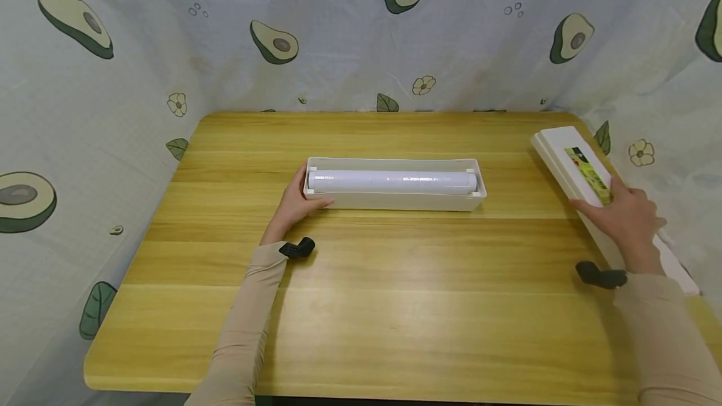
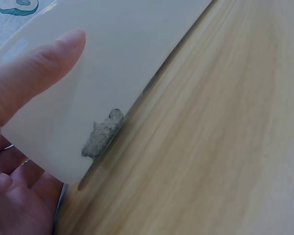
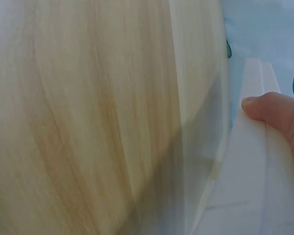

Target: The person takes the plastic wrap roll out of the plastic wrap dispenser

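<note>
An open long white box (image 1: 395, 202) lies across the middle of the table, a roll of clear plastic wrap (image 1: 389, 182) resting in it. My left hand (image 1: 294, 204) grips its left end, thumb along the front wall and fingers behind the end. A ragged grey patch (image 2: 103, 136) marks the box wall in the left wrist view. Over at the table's right edge, my right hand (image 1: 632, 221) holds a long white lid (image 1: 555, 149) with a green and yellow label (image 1: 589, 174). The right thumb (image 3: 264, 105) presses its side; the other fingers reach over to the far side.
Both things are on a wooden table (image 1: 440, 306) with rounded corners. A pale cloth printed with avocados (image 1: 274, 42) hangs behind and along both sides. The lid slants along the right table edge, its near end beside the right wrist.
</note>
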Tool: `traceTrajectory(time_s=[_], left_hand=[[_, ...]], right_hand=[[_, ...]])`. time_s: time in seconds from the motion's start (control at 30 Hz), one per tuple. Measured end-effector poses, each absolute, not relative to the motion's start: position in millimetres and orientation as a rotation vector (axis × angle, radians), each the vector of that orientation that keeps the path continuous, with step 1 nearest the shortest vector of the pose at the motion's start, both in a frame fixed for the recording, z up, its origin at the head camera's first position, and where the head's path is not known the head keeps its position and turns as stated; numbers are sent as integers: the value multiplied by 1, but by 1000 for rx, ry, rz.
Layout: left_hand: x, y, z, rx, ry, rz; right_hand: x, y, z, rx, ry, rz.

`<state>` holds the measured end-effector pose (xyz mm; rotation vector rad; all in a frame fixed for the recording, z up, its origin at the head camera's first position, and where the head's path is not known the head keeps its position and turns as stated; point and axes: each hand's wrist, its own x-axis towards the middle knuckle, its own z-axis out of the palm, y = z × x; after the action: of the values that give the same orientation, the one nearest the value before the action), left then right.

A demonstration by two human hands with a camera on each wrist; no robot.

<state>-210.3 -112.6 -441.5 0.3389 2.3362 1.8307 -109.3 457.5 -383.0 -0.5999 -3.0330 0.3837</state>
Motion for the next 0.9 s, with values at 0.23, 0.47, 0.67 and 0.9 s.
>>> traceTrajectory(time_s=[0.23, 0.47, 0.67, 0.9], left_hand=[[-207, -109, -432, 326, 2303, 1833], [-196, -111, -415, 311, 2308, 1811], [-195, -111, -416, 334, 2291, 1837], [-198, -110, -418, 327, 2299, 1828]], right_hand=[[-105, 467, -383, -661, -3038, 369], [-103, 473, -387, -671, -3046, 343], [-98, 476, -388, -722, -3056, 336], [-95, 483, -389, -754, -3058, 339]])
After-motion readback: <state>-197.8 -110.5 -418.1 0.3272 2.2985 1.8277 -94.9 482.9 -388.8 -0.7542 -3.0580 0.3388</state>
